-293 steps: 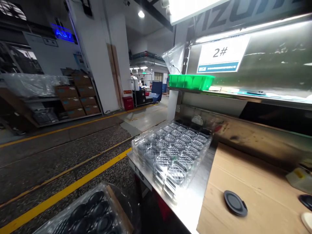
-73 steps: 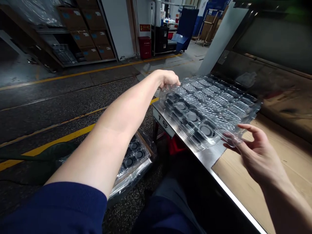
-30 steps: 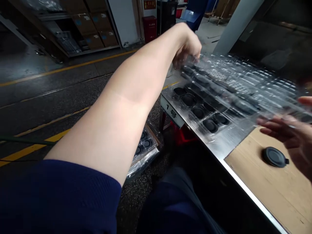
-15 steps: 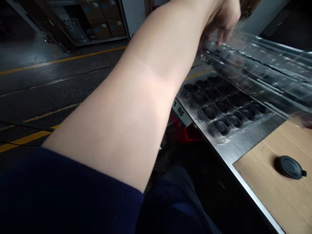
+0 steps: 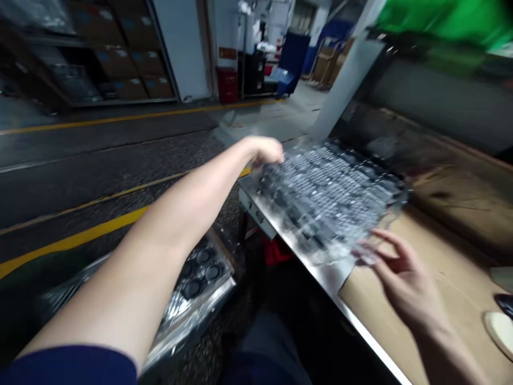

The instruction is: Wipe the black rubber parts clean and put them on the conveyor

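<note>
1. Your left hand (image 5: 268, 151) has its fingers curled over the far left corner of the clear plastic tray (image 5: 334, 187), gripping that edge.
2. Your right hand (image 5: 404, 278) is partly closed, thumb and fingers nipping the tray's near right corner; the palm stays hollow, and blur hides the fingertips.
3. The tray spans both hands over the metal bench (image 5: 335, 279); you cannot tell whether it rests on something or is held just above.
4. It is thin, shiny and see-through, moulded in rows of cells with a ribbed, cross-hatched surface. Dark shapes show through its near rows, too smeared to make out.
5. Beside the tray, a flat, matte brown cardboard sheet (image 5: 374, 315) covers the bench, with a pale rounded piece (image 5: 499, 329) at its right.
6. Below your left forearm, a plastic-lined box (image 5: 196, 316) holds black round pieces (image 5: 214, 272) with ringed tops.
7. A red container (image 5: 276, 251) sits under the bench; its contents are unclear.
</note>
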Demonstrator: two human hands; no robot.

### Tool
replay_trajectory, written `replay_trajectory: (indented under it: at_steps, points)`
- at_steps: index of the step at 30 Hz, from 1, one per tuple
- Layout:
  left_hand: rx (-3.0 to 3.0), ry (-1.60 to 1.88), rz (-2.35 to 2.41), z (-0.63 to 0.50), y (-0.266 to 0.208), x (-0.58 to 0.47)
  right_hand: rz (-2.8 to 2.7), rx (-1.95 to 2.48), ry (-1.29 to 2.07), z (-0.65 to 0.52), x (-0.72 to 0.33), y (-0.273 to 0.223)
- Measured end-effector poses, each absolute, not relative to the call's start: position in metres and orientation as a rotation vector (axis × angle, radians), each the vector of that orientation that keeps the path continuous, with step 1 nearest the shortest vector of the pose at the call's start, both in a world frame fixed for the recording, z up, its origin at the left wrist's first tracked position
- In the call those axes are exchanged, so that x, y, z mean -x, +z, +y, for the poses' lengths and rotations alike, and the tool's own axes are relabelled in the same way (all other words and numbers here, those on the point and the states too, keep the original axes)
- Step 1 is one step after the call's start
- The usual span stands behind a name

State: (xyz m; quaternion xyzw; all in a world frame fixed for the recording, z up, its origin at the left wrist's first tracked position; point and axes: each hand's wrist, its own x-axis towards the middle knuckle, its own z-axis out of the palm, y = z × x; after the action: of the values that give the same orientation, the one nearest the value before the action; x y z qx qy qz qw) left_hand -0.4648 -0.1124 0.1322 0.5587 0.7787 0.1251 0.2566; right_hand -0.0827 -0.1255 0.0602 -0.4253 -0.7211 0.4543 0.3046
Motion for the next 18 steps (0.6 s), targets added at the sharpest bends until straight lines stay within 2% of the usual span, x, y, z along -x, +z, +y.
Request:
replay_trajectory:
  at_steps: [2, 5, 10, 18]
  points:
    - [-1.547, 0.402, 2.124, -0.111, 0.11, 0.475, -1.989, 1.04, 1.199, -0.123, 0.083, 0.038]
    - [-1.546, 0.578, 2.068, -0.108, 0.095, 0.49, -2.136, 1.035, 0.998, -0.12, 0.079, 0.018]
    - [-1.606, 0.599, 2.087, -0.109, 0.092, 0.502, -2.227, 1.039, 0.744, -0.123, 0.082, 0.025]
    - [-1.591, 0.588, 2.126, -0.104, 0.084, 0.511, -2.324, 0.979, 0.846, -0.137, 0.089, 0.025]
